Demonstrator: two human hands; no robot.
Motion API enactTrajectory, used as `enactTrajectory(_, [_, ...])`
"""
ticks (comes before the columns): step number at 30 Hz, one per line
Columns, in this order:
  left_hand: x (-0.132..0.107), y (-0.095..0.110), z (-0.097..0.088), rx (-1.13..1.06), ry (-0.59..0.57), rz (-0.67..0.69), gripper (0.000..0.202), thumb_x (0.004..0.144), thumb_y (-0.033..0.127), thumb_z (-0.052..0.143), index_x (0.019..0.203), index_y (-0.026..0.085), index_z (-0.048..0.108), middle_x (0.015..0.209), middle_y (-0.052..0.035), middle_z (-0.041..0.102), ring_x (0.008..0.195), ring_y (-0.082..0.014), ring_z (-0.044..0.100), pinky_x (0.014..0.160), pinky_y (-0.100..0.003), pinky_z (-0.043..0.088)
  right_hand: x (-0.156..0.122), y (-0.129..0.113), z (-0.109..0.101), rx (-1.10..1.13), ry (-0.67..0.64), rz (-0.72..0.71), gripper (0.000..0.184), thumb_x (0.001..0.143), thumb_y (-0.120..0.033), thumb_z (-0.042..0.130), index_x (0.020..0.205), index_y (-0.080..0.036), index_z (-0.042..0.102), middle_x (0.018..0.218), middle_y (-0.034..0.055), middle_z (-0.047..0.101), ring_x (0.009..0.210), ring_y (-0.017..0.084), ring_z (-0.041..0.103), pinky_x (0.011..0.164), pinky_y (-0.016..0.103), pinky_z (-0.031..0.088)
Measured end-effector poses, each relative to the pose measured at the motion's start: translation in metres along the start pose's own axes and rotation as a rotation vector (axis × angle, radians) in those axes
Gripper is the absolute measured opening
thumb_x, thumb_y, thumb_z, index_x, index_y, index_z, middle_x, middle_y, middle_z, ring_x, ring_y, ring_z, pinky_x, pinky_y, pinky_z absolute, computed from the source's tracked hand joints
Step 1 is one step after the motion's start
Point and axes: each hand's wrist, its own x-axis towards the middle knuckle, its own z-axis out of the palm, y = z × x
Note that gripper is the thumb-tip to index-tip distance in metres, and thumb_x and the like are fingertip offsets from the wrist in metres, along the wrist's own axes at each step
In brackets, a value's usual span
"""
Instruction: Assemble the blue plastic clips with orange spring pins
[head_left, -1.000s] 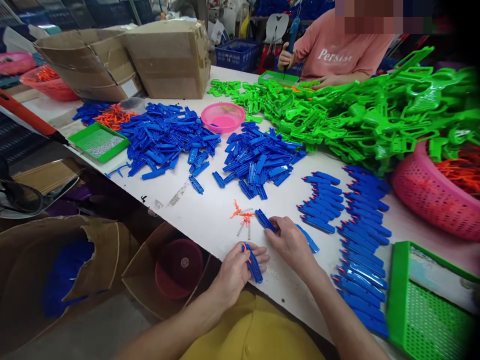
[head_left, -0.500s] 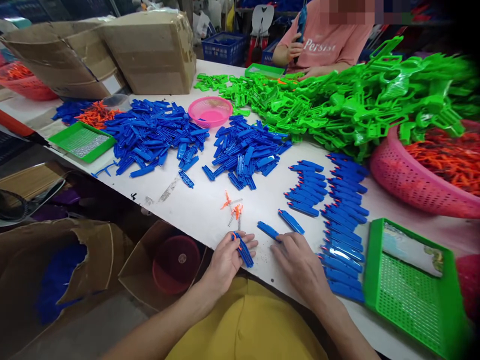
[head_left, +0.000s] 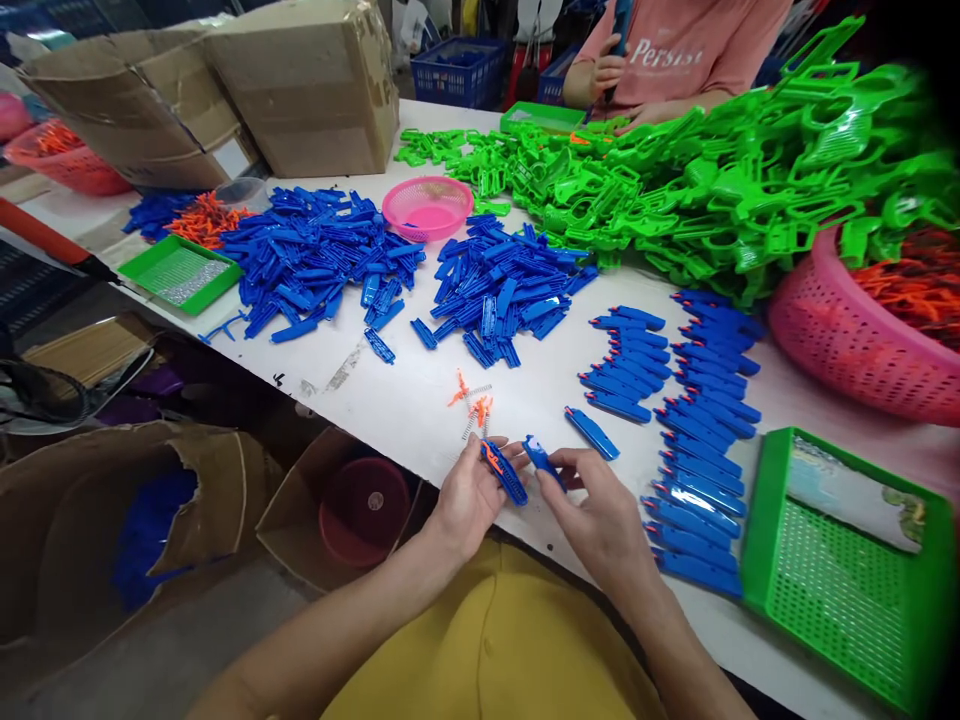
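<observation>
My left hand (head_left: 466,500) grips a ribbed blue plastic piece with an orange clip in it (head_left: 504,472), just above the near edge of the white table (head_left: 405,400). My right hand (head_left: 600,510) pinches a smooth blue plastic cover (head_left: 541,458) right beside it; the two pieces are close together, almost touching. A few orange clips and small metal springs (head_left: 474,405) lie on the table just beyond my hands. One lone blue cover (head_left: 592,432) lies to the right of them.
Rows of finished blue pieces (head_left: 690,420) lie at right beside a green mesh tray (head_left: 840,580). Blue part piles (head_left: 322,260), a pink basket (head_left: 427,205), a green parts heap (head_left: 735,190), cardboard boxes (head_left: 300,90) and a seated person's hand (head_left: 604,75) lie beyond.
My right hand picked up the blue cover from the table and brought it to the left hand's piece. Both hands have risen slightly off the table.
</observation>
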Motion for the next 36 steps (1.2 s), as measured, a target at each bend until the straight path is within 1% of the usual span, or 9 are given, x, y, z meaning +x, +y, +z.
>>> enactTrajectory(5, [0.001, -0.007, 0.004, 0.002, -0.019, -0.01, 0.033, 0.096, 0.046, 0.051, 0.097, 0.016, 0.065, 0.107, -0.0118, 0.072, 0.1, -0.0232, 0.068, 0.096, -0.038, 0.05, -0.014, -0.017, 0.006, 0.087, -0.037, 0.031, 0.014, 0.093, -0.032, 0.056, 0.102, -0.022, 0.06, 0.095, 0.005, 0.067, 0.08, 0.018, 0.064, 0.071, 0.031, 0.053])
enactTrajectory(15, [0.002, -0.013, 0.01, -0.021, -0.016, -0.02, 0.033, 0.1, 0.04, 0.043, 0.097, 0.015, 0.064, 0.105, -0.0125, 0.072, 0.096, -0.0198, 0.067, 0.096, -0.034, 0.047, -0.015, -0.012, 0.014, 0.029, -0.053, 0.015, 0.013, 0.094, -0.03, 0.055, 0.104, -0.022, 0.058, 0.097, 0.0055, 0.064, 0.088, 0.02, 0.063, 0.075, 0.034, 0.053])
enactTrajectory(20, [0.001, -0.016, 0.009, 0.026, -0.048, 0.011, 0.028, 0.093, 0.042, 0.058, 0.096, 0.016, 0.064, 0.105, -0.0114, 0.071, 0.101, -0.0205, 0.065, 0.101, -0.034, 0.043, -0.016, -0.011, 0.016, -0.001, -0.054, 0.002, 0.014, 0.094, -0.028, 0.054, 0.107, -0.022, 0.058, 0.098, 0.0061, 0.063, 0.09, 0.021, 0.062, 0.076, 0.035, 0.053])
enactTrajectory(23, [0.0, -0.019, 0.011, 0.122, -0.085, 0.095, 0.021, 0.084, 0.034, 0.07, 0.094, 0.016, 0.063, 0.105, -0.0095, 0.071, 0.106, -0.0214, 0.064, 0.106, -0.036, 0.039, -0.017, -0.012, 0.017, 0.012, -0.048, 0.013, 0.015, 0.094, -0.03, 0.053, 0.105, -0.022, 0.059, 0.098, 0.007, 0.064, 0.09, 0.021, 0.062, 0.078, 0.036, 0.053])
enactTrajectory(25, [-0.003, -0.021, 0.012, 0.183, -0.101, 0.146, 0.02, 0.082, 0.03, 0.072, 0.094, 0.017, 0.062, 0.108, -0.0091, 0.071, 0.11, -0.022, 0.062, 0.109, -0.037, 0.037, -0.017, -0.013, 0.016, 0.06, -0.046, 0.054, 0.018, 0.094, -0.033, 0.054, 0.107, -0.021, 0.06, 0.101, 0.0076, 0.065, 0.091, 0.021, 0.062, 0.079, 0.036, 0.053])
enactTrajectory(28, [-0.007, -0.021, 0.011, 0.224, -0.158, 0.179, 0.022, 0.084, 0.033, 0.07, 0.099, 0.018, 0.063, 0.119, -0.0108, 0.068, 0.119, -0.0239, 0.059, 0.111, -0.04, 0.035, -0.015, -0.013, 0.011, 0.226, -0.089, 0.228, 0.031, 0.092, -0.041, 0.058, 0.114, -0.02, 0.059, 0.104, 0.0083, 0.069, 0.089, 0.021, 0.064, 0.077, 0.036, 0.054])
enactTrajectory(31, [-0.01, -0.017, 0.007, 0.272, -0.228, 0.193, 0.029, 0.085, 0.036, 0.07, 0.107, 0.019, 0.065, 0.129, -0.0122, 0.064, 0.127, -0.0256, 0.053, 0.11, -0.04, 0.035, -0.011, -0.009, -0.001, 0.417, -0.234, 0.374, 0.034, 0.09, -0.048, 0.059, 0.109, -0.019, 0.063, 0.095, 0.0062, 0.072, 0.08, 0.019, 0.065, 0.07, 0.033, 0.054])
enactTrajectory(33, [-0.011, -0.014, 0.003, 0.378, -0.234, 0.225, 0.032, 0.084, 0.036, 0.071, 0.111, 0.019, 0.067, 0.127, -0.0113, 0.065, 0.126, -0.0251, 0.052, 0.108, -0.036, 0.036, -0.007, -0.005, -0.011, 0.434, -0.292, 0.362, 0.032, 0.09, -0.048, 0.059, 0.102, -0.02, 0.068, 0.092, 0.0049, 0.071, 0.078, 0.018, 0.064, 0.069, 0.031, 0.053])
enactTrajectory(36, [-0.011, -0.009, 0.001, 0.567, -0.22, 0.265, 0.027, 0.083, 0.036, 0.072, 0.103, 0.019, 0.069, 0.106, -0.007, 0.069, 0.105, -0.0214, 0.06, 0.096, -0.032, 0.041, -0.002, 0.001, -0.024, 0.332, -0.267, 0.294, 0.027, 0.088, -0.046, 0.062, 0.097, -0.022, 0.071, 0.093, 0.0034, 0.07, 0.079, 0.017, 0.062, 0.071, 0.029, 0.05])
